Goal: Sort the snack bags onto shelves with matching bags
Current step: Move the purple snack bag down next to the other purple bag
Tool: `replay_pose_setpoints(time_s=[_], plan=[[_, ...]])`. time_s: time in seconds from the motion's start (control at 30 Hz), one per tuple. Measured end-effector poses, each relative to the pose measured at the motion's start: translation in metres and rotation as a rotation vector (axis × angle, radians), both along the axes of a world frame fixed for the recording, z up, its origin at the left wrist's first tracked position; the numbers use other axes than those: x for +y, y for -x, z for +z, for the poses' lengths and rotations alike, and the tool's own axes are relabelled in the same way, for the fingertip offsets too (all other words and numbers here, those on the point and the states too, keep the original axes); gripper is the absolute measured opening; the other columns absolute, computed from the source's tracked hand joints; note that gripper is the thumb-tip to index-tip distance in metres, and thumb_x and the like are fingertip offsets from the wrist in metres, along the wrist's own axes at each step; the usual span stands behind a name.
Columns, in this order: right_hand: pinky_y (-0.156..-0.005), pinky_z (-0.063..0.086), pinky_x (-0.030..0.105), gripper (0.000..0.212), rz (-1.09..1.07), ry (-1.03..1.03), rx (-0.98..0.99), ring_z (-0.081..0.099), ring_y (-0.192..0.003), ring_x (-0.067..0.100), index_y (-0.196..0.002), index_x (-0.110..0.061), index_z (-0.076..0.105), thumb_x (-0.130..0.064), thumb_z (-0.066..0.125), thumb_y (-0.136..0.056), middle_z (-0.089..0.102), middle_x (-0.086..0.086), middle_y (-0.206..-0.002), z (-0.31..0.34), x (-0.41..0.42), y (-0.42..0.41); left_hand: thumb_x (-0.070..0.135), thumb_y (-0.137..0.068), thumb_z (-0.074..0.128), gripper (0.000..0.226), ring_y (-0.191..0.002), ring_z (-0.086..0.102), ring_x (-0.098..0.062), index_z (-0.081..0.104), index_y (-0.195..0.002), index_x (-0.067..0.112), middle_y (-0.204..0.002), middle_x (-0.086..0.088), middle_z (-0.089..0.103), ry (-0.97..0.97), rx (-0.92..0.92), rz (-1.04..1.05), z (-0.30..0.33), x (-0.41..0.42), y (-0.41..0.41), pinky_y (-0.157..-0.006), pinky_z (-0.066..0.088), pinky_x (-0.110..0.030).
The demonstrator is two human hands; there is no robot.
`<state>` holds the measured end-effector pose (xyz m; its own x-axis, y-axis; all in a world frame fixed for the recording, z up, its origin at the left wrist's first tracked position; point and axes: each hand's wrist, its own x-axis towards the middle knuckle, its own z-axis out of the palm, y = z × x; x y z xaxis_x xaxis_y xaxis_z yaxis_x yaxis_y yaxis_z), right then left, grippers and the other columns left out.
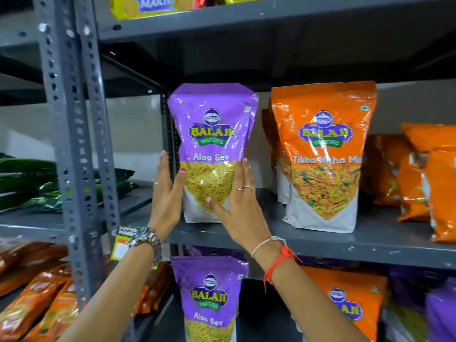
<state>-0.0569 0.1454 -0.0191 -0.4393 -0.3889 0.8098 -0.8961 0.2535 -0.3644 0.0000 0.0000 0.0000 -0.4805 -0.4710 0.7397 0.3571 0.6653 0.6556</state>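
Snack bags first: far left, dark green bags (pixel 37 183) lie flat on the neighbouring rack, behind the grey upright post (pixel 74 149). Moving in, the left hand (pixel 166 193) presses flat against the left side of the purple bag (pixel 212 149), fingers straight and thumb on its front. That bag stands upright on the middle shelf (pixel 320 243), near its left end, looking steadied rather than lifted. The right hand (pixel 238 201) matches it on the other side, palm against the bag, thumb spread low across the front; the two together clamp it so it won't topple. Just beside it stands an orange bag (pixel 323 156), more orange ones behind and further right. Below, another purple bag (pixel 209 299) sits on the lower shelf, which looks like the matching home.
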Motion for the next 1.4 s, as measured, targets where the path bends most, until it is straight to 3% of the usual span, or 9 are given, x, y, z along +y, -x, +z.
replay_pose_setpoints(time_s=[0.17,0.3,0.37,0.5,0.7,0.83,1.1,1.27,1.4], plan=[[-0.119,0.015,0.028,0.106,0.006,0.119,-0.167,0.010,-0.149,0.027,-0.150,-0.011,-0.001,-0.034,0.074,-0.078,0.009,0.015,-0.161,0.000,-0.021,0.001,0.049,-0.074,0.057,0.070,-0.130,0.044,-0.022,0.030,-0.137,0.033,-0.145,0.001,0.045,-0.354,-0.258,-0.340,0.005,-0.026,0.009,-0.113,0.028,-0.049],[-0.116,0.031,0.035,0.115,0.010,0.250,-0.265,0.035,-0.137,0.030,-0.148,-0.013,0.010,-0.033,0.085,-0.063,0.031,0.012,-0.152,0.001,-0.027,0.005,0.018,-0.082,0.061,0.057,-0.087,0.067,-0.005,0.038,-0.133,0.018,-0.107,0.000,0.065,-0.362,-0.252,-0.414,0.004,-0.024,0.010,-0.073,0.054,-0.023],[-0.111,0.039,0.046,0.121,0.039,0.293,-0.324,0.042,-0.134,0.031,-0.147,-0.015,0.013,-0.040,0.087,-0.055,0.039,0.013,-0.147,0.000,-0.029,0.010,0.009,-0.081,0.063,0.061,-0.100,0.065,-0.008,0.037,-0.135,0.016,-0.117,-0.003,0.064,-0.298,-0.241,-0.418,-0.002,-0.022,0.010,-0.082,0.054,-0.026],[-0.104,0.045,0.046,0.115,0.085,0.291,-0.349,0.049,-0.127,0.027,-0.143,-0.022,0.022,-0.048,0.084,-0.050,0.050,0.009,-0.138,-0.002,-0.024,0.012,0.011,-0.072,0.071,0.072,-0.122,0.053,-0.025,0.037,-0.135,0.015,-0.133,-0.012,0.056,-0.267,-0.187,-0.382,-0.008,-0.018,0.001,-0.104,0.043,-0.047],[-0.103,0.046,0.036,0.107,0.205,0.271,-0.327,0.052,-0.126,0.019,-0.142,-0.027,0.025,-0.048,0.084,-0.055,0.053,0.003,-0.138,-0.006,-0.004,0.004,-0.005,-0.074,0.065,0.061,-0.102,0.062,-0.013,0.044,-0.130,0.007,-0.122,-0.010,0.060,-0.255,-0.022,-0.336,-0.013,0.002,-0.013,-0.090,0.053,-0.025],[-0.092,0.040,0.010,0.096,0.294,0.270,-0.323,0.054,-0.118,0.008,-0.134,-0.038,0.029,-0.041,0.084,-0.056,0.057,-0.005,-0.133,-0.004,0.019,-0.010,-0.007,-0.072,0.065,0.057,-0.086,0.065,0.001,0.047,-0.126,0.001,-0.114,-0.009,0.063,-0.242,0.059,-0.315,-0.014,0.024,-0.040,-0.081,0.055,-0.020],[-0.113,0.040,0.044,0.103,0.478,0.243,-0.343,0.046,-0.133,0.010,-0.140,-0.042,0.025,-0.035,0.086,-0.057,0.048,-0.005,-0.145,-0.033,0.052,-0.056,0.009,-0.063,0.071,0.059,-0.091,0.066,-0.009,0.055,-0.119,0.011,-0.104,0.002,0.068,-0.297,0.152,-0.268,-0.059,0.065,-0.115,-0.070,0.054,-0.019],[-0.109,0.043,0.036,0.099,0.528,0.155,-0.455,0.051,-0.126,0.004,-0.136,-0.037,0.027,-0.025,0.087,-0.058,0.056,-0.015,-0.131,-0.081,0.067,-0.072,0.027,-0.058,0.079,0.053,-0.093,0.064,-0.017,0.063,-0.108,0.020,-0.097,0.004,0.071,-0.318,-0.009,-0.196,-0.106,0.075,-0.146,-0.082,0.054,-0.031],[-0.108,0.042,0.028,0.098,0.495,0.075,-0.587,0.051,-0.123,-0.001,-0.135,-0.024,0.032,-0.019,0.089,-0.057,0.056,-0.008,-0.129,-0.138,0.078,-0.071,0.018,-0.059,0.080,0.047,-0.087,0.066,-0.010,0.062,-0.101,0.023,-0.086,0.010,0.072,-0.337,-0.079,-0.140,-0.155,0.091,-0.153,-0.073,0.055,-0.021]])
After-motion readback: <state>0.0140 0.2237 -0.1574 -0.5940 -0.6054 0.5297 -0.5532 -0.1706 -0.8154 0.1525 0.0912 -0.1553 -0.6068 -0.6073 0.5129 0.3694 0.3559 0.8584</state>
